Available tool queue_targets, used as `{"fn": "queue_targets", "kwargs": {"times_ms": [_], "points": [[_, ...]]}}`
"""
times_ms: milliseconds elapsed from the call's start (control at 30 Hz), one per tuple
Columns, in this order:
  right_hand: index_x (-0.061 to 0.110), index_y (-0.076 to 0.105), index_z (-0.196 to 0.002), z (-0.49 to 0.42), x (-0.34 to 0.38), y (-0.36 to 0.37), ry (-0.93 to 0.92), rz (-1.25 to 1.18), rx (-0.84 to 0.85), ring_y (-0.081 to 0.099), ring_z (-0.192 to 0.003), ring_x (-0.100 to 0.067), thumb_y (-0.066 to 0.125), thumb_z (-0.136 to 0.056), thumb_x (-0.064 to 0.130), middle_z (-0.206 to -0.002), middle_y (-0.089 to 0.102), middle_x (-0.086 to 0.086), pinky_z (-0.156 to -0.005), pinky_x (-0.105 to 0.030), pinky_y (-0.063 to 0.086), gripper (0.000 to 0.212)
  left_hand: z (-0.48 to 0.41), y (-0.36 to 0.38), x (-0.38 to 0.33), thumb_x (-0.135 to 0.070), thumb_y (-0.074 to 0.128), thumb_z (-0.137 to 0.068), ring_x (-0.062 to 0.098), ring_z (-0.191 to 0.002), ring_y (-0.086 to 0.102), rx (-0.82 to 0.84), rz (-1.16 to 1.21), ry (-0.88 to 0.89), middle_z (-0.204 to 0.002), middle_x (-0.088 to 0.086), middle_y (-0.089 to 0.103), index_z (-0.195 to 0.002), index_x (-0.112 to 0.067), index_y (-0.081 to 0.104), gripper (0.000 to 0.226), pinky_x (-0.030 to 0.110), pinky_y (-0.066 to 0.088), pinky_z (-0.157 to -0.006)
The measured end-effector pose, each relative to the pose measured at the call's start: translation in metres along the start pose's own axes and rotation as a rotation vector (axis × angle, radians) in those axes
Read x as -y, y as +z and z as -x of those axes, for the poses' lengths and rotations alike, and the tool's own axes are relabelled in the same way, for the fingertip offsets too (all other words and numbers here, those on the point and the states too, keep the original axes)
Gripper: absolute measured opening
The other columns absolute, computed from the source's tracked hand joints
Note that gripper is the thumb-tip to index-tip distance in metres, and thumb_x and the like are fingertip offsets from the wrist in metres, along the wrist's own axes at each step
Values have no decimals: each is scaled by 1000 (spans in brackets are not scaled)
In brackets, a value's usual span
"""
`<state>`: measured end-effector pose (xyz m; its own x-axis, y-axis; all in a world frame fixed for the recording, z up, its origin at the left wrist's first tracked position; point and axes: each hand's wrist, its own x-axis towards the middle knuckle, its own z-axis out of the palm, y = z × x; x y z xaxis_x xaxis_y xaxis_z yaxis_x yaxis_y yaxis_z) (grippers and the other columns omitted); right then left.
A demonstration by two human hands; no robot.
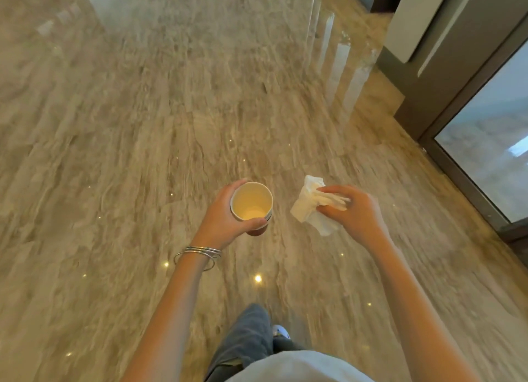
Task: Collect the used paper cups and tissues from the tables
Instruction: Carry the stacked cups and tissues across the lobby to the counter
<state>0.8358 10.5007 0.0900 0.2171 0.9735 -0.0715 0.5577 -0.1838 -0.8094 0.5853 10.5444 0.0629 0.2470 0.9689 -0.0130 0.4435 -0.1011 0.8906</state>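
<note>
My left hand point(225, 218) grips a stack of paper cups point(252, 201), held upright; the top cup is white inside with a pale residue at the bottom, and a second rim shows just under it. My right hand point(353, 210) is closed on crumpled white tissues point(310, 207), which stick out to the left of my fingers. Both hands are held out in front of me above the floor, about a hand's width apart. Several thin metal bangles point(200, 253) circle my left wrist.
A glossy beige marble floor point(143, 124) fills the view, blurred by motion. A glass door with a dark metal frame point(468, 158) and a grey wall panel point(428, 38) run along the right. My leg and shoe point(281, 331) show at the bottom.
</note>
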Motion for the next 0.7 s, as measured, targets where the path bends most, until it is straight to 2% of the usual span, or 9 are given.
{"fn": "queue_targets", "kwargs": {"times_ms": [100,233,400,500,600,700], "points": [[33,69,-97,-58,-1,10,15,11,13,61,-88,-13,73,-74,26,-98,65,5,-74,-28,47,24,-61,-3,13,-30,85,-58,15,-110,49,13,-8,-5,-123,-7,49,-127,-35,42,81,36,43,-92],[34,69,-95,-146,-4,27,46,29,22,60,-85,-11,73,-73,26,-95,65,7,-68,-24,45,24,-145,-13,35,-31,84,-59,14,-110,48,26,-16,-26,-123,-7,49,-129,-35,41,82,31,42,-89],[34,68,-96,-267,24,38,60,73,6,56,-80,-7,73,-73,29,-90,60,11,-62,-18,39,23,-266,-45,42,-29,85,-59,15,-112,47,52,-42,-33,-125,-4,49,-132,-30,41,85,34,42,-92],[38,67,-90,-335,49,38,61,37,-25,53,-76,0,75,-72,26,-84,56,18,-59,-15,36,23,-341,-66,36,-33,85,-57,12,-112,47,52,-37,6,-124,-10,47,-129,-35,42,84,32,42,-91],[38,67,-91,-396,65,39,50,28,-57,55,-79,-2,74,-72,24,-88,59,14,-64,-17,41,25,-406,-81,36,-37,85,-57,7,-109,47,53,-55,29,-122,-14,47,-129,-37,41,85,28,40,-87],[39,67,-91,-451,78,41,52,34,-50,54,-79,1,75,-71,26,-90,59,14,-62,-13,38,25,-461,-94,36,-37,85,-57,6,-108,47,51,-44,22,-118,-19,46,-129,-37,41,85,27,40,-87]]}}
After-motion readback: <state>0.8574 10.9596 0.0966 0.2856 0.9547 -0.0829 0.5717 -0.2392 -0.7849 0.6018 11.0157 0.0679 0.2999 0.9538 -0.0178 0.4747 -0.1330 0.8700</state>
